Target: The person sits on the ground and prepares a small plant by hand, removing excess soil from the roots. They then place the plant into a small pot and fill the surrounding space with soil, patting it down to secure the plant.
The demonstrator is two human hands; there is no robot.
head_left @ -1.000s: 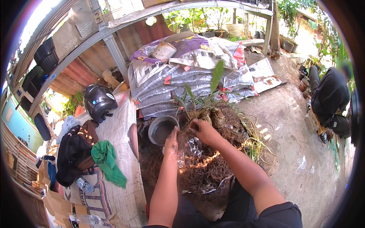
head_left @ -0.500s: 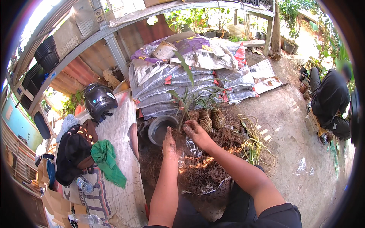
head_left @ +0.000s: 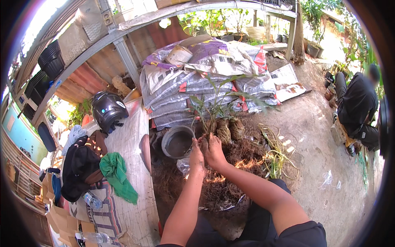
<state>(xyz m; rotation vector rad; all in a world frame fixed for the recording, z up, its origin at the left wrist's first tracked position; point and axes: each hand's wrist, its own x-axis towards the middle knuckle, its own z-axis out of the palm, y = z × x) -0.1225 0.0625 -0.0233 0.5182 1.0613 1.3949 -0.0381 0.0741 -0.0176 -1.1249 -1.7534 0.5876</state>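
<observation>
My left hand (head_left: 197,155) and my right hand (head_left: 214,153) are close together with soil on the skin. Their fingers are closed around the base of a leafy potted-size plant (head_left: 214,108), whose lowest part they mostly hide. Thin green leaves spread above my fingers toward the stacked sacks. Just left of my left hand stands a round grey plastic pot (head_left: 166,145), its inside dark grey. Beyond my right hand sit two fibre-wrapped root balls (head_left: 237,129) side by side. Loose brown soil and root fibre (head_left: 222,191) lie beneath my wrists.
Plump grey and white sacks (head_left: 173,99) are piled ahead. A wooden platform (head_left: 138,181) at left bears a black helmet (head_left: 108,110), a green cloth (head_left: 117,175) and dark clothing. Pale fibre strands (head_left: 275,158) lie right. Another person (head_left: 357,105) sits at far right.
Both hands have come together around the plant's base, the left moving right. The plant's leaves have shifted and now spread further to the right.
</observation>
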